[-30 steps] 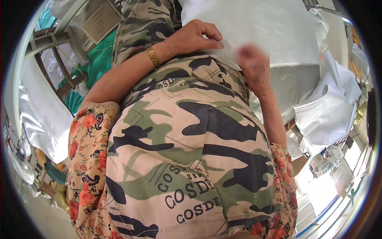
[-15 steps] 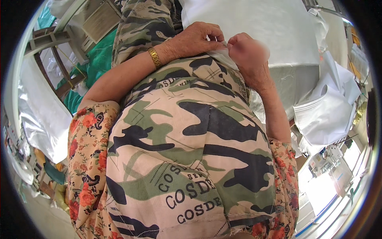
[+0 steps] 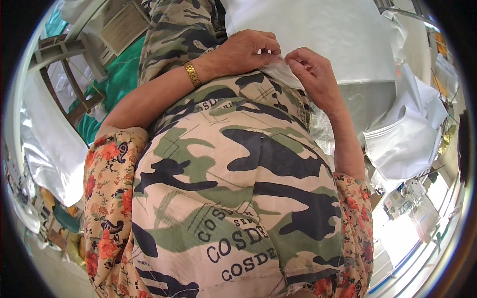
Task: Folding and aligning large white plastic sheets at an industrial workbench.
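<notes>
A large smooth white sheet (image 3: 318, 30), which may be fabric or plastic, spreads across my lap and the surface ahead. My left hand (image 3: 244, 50), with a gold watch (image 3: 192, 74) on its wrist, is curled over the near-left edge of the sheet, its thumb and fingertips pinching that edge. Just to the right, my right hand (image 3: 315, 78) is bent with thumb and index finger together, their tips close to the left fingertips. Whatever lies between the right fingertips is too small to make out. A camouflage apron (image 3: 238, 149) covers my front.
Folded white sheets (image 3: 402, 134) hang in layers at the right. A brown frame (image 3: 67, 79) and green material (image 3: 119, 74) stand at the left, beside a shiny white sheet (image 3: 49, 144). Bright cluttered shelving or floor (image 3: 410, 218) shows at the lower right.
My right hand, blurred before, has turned slightly and moved a little down; its fingers now show curled. My left hand stays nearly in place at the sheet's edge.
</notes>
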Tool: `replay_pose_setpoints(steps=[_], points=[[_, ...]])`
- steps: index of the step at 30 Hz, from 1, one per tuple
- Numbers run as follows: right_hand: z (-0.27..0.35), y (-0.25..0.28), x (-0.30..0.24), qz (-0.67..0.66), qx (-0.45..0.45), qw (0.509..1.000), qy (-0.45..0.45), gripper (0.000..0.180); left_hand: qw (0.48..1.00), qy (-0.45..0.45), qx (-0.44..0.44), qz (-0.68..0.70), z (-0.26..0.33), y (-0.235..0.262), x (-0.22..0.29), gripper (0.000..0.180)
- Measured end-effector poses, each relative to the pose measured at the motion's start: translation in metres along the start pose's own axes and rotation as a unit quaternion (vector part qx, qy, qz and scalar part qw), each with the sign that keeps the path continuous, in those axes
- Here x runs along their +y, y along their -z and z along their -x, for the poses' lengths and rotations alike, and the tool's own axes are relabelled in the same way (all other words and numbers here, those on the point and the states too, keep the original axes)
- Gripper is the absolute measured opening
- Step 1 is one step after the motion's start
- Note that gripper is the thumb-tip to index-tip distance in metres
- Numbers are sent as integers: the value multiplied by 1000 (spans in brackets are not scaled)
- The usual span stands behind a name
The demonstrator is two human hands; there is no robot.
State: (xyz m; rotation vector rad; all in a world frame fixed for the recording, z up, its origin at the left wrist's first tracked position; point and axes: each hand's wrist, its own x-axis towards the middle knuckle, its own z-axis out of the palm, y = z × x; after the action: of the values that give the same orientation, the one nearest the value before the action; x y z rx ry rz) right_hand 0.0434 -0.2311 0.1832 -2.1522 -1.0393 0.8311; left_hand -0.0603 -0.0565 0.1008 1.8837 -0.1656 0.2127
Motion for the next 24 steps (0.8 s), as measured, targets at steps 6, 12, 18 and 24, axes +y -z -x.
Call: replay_pose_setpoints(steps=[6,12,18,24], points=[[4,9,3,26,-33,999,17,18,1000,-6,-15,0,-3,-1,2,16],[9,4,2,165,-1,982,90,12,999,11,-30,7,-2,-1,4,13],[19,-10,-1,212,50,974,66,9,999,2,-52,4,-3,0,16,12],[23,-21,8,143,88,986,21,12,996,-56,-63,-23,-6,-1,18,13]])
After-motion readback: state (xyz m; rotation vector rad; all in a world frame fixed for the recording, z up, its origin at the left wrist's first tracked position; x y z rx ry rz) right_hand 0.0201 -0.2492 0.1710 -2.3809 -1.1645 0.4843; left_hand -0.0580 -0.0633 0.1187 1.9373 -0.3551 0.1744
